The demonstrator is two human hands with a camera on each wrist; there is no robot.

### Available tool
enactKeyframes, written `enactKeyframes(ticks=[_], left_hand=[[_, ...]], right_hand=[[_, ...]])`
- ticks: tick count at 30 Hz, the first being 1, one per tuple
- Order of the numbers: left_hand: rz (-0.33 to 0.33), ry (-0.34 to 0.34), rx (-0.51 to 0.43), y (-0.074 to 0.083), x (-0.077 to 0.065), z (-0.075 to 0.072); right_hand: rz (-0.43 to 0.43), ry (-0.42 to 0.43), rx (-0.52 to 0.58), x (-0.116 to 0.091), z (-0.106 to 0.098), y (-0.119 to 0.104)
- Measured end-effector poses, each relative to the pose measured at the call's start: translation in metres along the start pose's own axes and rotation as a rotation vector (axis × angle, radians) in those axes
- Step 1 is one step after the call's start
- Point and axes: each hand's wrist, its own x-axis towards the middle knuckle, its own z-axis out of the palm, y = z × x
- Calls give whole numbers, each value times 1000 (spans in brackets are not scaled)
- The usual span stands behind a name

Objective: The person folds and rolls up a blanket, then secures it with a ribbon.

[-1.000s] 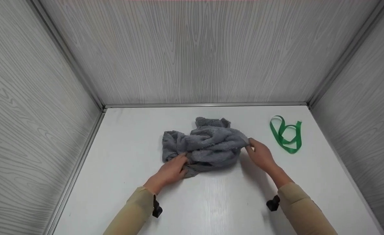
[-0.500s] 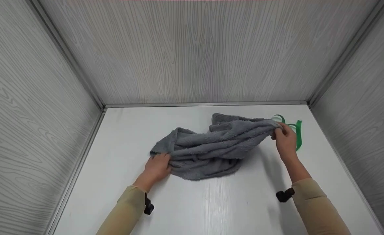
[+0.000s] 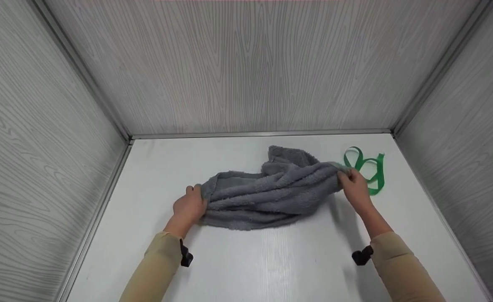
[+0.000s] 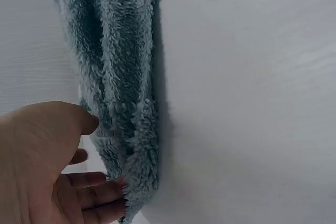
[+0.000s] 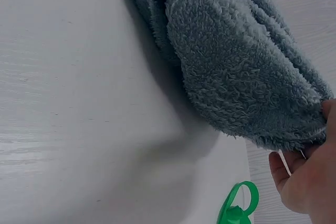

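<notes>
A grey fluffy towel lies bunched in long folds across the table, stretched between both hands. At its left end the left hand holds the edge. In the left wrist view the thumb lies against the towel's side, and some fingertips go out of sight behind the cloth. The right hand pinches the towel's right end, which is raised off the table and casts a shadow. In the right wrist view part of the right hand is cut off by the frame, with cloth between thumb and fingers.
A green ribbon lies looped on the white table, just beyond the right hand and partly covered by it. Grey wood-grain panels stand along the back and both sides.
Both hands have moved apart, spreading the towel wider; the left went left, the right went right and up. Over the last half second the right hand came slightly back and lower, uncovering more ribbon.
</notes>
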Motion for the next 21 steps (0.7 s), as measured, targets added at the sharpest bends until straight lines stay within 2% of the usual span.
enactKeyframes(ticks=[6, 8, 15, 17, 21], left_hand=[[5, -5, -10, -16, 3, 8], [-11, 0, -63, -22, 3, 8], [-178, 54, -445, -57, -2, -14], [-228, 80, -498, -71, -5, -21], [-336, 102, -538, -100, -11, -30]], right_hand=[[17, -143, -100, -1, 9, 5], [31, -163, -100, 0, 10, 4], [39, -103, -40, 5, 6, -2], [28, -81, -48, 5, 5, -3], [6, -62, -51, 3, 6, -2]])
